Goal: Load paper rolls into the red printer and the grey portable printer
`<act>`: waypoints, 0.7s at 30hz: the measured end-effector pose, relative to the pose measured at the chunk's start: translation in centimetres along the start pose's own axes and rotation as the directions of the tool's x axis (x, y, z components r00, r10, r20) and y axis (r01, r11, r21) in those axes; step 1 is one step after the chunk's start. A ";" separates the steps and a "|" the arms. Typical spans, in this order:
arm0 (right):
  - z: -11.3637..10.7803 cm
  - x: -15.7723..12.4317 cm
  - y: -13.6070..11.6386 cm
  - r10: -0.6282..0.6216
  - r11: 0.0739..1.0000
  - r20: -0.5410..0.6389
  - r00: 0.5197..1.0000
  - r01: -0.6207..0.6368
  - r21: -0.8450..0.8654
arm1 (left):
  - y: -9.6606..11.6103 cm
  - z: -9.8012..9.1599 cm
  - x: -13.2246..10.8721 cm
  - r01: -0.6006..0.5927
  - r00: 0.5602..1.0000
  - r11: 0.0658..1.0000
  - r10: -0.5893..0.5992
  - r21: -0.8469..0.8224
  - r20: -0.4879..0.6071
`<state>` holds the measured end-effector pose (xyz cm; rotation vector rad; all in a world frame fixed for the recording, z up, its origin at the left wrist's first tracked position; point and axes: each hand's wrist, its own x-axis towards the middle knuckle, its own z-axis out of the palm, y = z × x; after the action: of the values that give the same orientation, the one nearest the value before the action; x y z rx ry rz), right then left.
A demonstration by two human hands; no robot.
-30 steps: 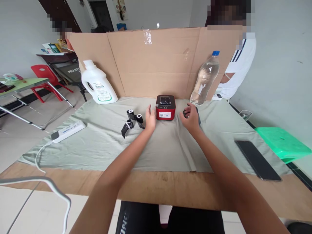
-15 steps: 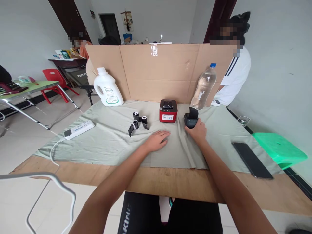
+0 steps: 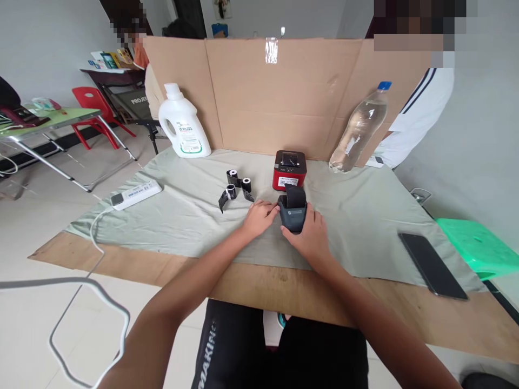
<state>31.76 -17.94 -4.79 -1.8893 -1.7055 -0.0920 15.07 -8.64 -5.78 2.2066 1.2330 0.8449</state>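
My right hand [image 3: 311, 235] grips a small dark portable label printer [image 3: 293, 217] by its right side and near edge. A strip of black paper stands up from the printer's top. My left hand [image 3: 259, 217] reaches in from the left, fingers stretched out, with its fingertips at the printer's left edge; whether they press on it I cannot tell. Just behind stands a red and black box-shaped printer [image 3: 289, 172] with a white label on its front. To the left, several small rolls of black paper [image 3: 237, 183] lie with their ends partly unrolled.
A white jug [image 3: 185, 127] and a clear bottle with a blue cap [image 3: 360, 129] stand before a cardboard screen [image 3: 284, 97]. A power strip [image 3: 137, 195] with a cable lies left, a phone [image 3: 433, 266] right. A green stool [image 3: 480, 248] is beyond the table's right side. Two people are behind the screen.
My right hand has brought the dark printer leftward, in front of the red one. My left hand has moved slightly up to its left edge. The camera view has tilted down.
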 end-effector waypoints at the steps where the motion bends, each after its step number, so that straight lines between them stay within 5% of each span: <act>1: -0.1 -0.1 -0.1 0.001 1.000 -0.006 1.000 -0.001 -0.004 | 0.1 0.0 -0.2 0.001 1.000 1.000 -0.001 -0.010 0.001; 11: 0.0 -1.3 -0.1 -0.005 1.000 0.064 0.998 0.005 0.003 | -0.4 0.4 -0.3 0.161 0.987 0.943 -0.150 -0.291 0.061; 15: 0.1 -1.2 -0.1 0.051 0.998 0.139 0.989 -0.054 0.017 | -0.7 0.3 0.4 0.333 0.943 0.814 -0.297 -0.475 0.151; 21: 0.2 -1.1 0.0 0.047 0.997 0.142 0.989 -0.055 0.056 | 0.0 -0.7 1.5 0.506 0.862 0.690 -0.403 -0.517 0.306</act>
<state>31.54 -18.86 -5.41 -1.9335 -1.7305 0.1135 15.23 -7.25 -4.86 1.3547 1.1643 0.6852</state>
